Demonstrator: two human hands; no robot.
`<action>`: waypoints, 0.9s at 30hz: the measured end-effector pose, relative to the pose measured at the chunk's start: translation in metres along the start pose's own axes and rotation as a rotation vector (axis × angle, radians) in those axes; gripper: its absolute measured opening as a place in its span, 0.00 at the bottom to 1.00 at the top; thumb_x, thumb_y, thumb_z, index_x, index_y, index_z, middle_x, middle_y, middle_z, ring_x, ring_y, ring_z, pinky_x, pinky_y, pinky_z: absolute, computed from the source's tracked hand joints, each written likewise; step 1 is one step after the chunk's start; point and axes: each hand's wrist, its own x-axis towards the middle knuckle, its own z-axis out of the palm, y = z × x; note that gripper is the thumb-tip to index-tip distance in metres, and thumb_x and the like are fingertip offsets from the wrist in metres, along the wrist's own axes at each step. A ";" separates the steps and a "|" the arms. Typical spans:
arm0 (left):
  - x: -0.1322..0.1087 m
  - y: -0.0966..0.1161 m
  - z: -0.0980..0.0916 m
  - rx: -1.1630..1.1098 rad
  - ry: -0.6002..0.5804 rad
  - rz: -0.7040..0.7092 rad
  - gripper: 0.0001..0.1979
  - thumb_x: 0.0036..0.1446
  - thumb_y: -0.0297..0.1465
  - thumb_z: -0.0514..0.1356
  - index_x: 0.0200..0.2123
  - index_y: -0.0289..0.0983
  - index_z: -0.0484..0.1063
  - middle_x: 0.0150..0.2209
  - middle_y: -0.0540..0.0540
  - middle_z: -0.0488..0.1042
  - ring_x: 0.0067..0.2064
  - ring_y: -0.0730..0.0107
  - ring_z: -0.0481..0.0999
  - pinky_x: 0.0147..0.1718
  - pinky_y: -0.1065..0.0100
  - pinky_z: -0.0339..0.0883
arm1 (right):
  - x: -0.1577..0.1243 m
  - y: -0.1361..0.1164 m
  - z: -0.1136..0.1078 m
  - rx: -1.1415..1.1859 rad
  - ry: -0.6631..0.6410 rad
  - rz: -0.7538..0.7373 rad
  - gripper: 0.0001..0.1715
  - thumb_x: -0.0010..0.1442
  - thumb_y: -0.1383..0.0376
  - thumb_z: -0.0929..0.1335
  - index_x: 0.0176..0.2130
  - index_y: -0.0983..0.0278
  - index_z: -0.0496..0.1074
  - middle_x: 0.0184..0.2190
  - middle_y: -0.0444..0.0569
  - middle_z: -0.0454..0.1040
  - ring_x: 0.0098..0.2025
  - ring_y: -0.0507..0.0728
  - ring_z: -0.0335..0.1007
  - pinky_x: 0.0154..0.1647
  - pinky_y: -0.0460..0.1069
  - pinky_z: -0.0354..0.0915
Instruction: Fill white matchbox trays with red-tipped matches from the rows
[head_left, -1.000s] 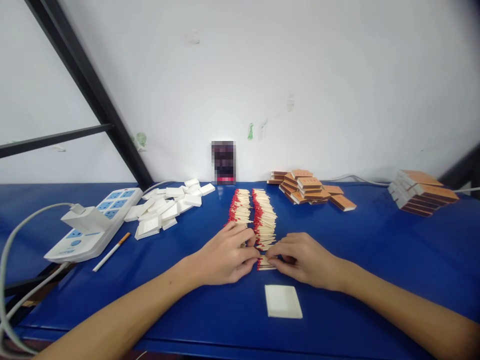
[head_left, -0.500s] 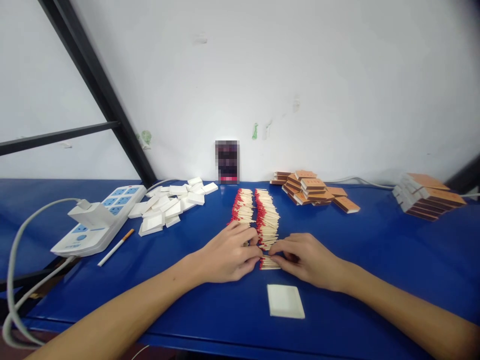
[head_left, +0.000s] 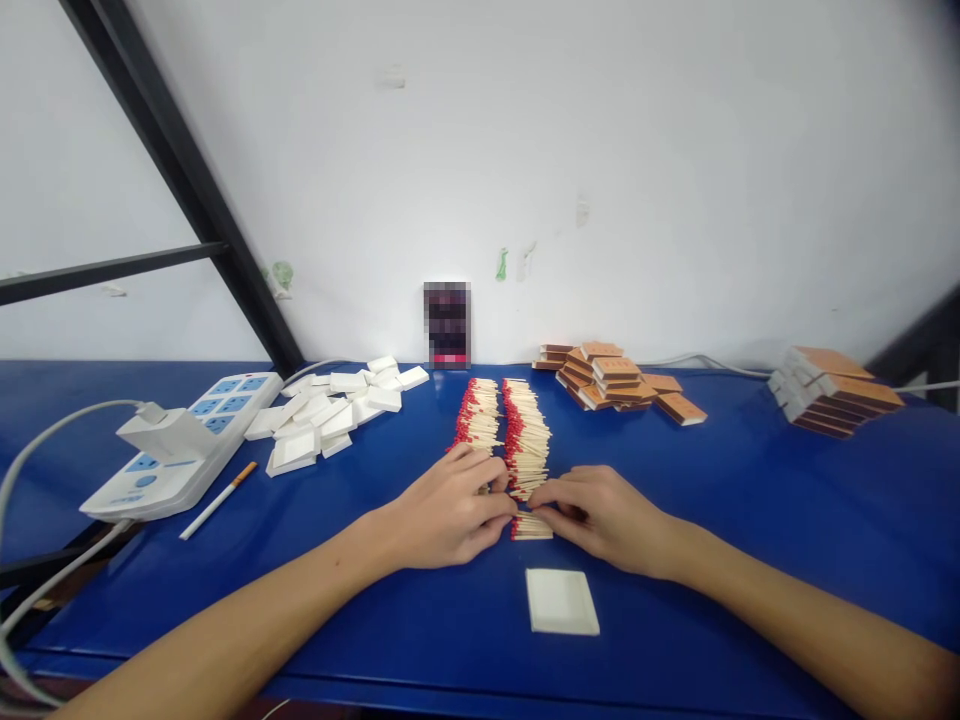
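Two long rows of red-headed matches lie on the blue table, a left row (head_left: 480,408) and a right row (head_left: 528,425). Just below the right row is a small separate group of matches (head_left: 532,527). My left hand (head_left: 461,505) is closed, its thumb and fingertips at the red heads of this group. From the other side, my right hand (head_left: 611,515) has curled fingers, with thumb and forefinger pinched at the plain ends. The fingers partly hide the matches between them. Below lies an empty white matchbox tray (head_left: 562,602).
White matchbox trays (head_left: 326,410) are heaped at the back left. Matchbox sleeves (head_left: 615,375) lie piled behind my right hand, and stacked matchboxes (head_left: 832,390) stand far right. A power strip (head_left: 180,450) and a cigarette (head_left: 217,500) are at left. A blurred-out phone-like screen (head_left: 448,325) leans against the wall.
The whole view has shifted slightly, so everything sits a little further left. Both hands stay at the small group of matches with nearly the same pinch.
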 end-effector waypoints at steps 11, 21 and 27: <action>0.000 0.001 0.001 0.006 0.013 -0.021 0.09 0.65 0.28 0.56 0.40 0.37 0.77 0.37 0.45 0.69 0.39 0.65 0.68 0.44 0.61 0.58 | 0.001 -0.004 -0.003 -0.005 0.016 0.055 0.15 0.68 0.63 0.62 0.41 0.63 0.79 0.23 0.45 0.74 0.25 0.52 0.67 0.30 0.46 0.57; 0.000 0.001 -0.002 -0.022 -0.039 -0.082 0.13 0.65 0.26 0.54 0.47 0.37 0.76 0.37 0.45 0.69 0.40 0.64 0.68 0.42 0.61 0.57 | 0.003 -0.005 -0.005 0.012 0.008 0.114 0.15 0.66 0.67 0.63 0.37 0.64 0.79 0.24 0.46 0.75 0.24 0.51 0.65 0.29 0.46 0.57; -0.001 0.000 -0.002 -0.018 -0.063 -0.078 0.13 0.65 0.26 0.54 0.48 0.38 0.76 0.37 0.45 0.67 0.40 0.63 0.67 0.42 0.61 0.57 | 0.003 -0.006 -0.005 0.010 -0.004 0.106 0.16 0.66 0.66 0.62 0.36 0.64 0.79 0.24 0.46 0.75 0.24 0.51 0.65 0.29 0.46 0.56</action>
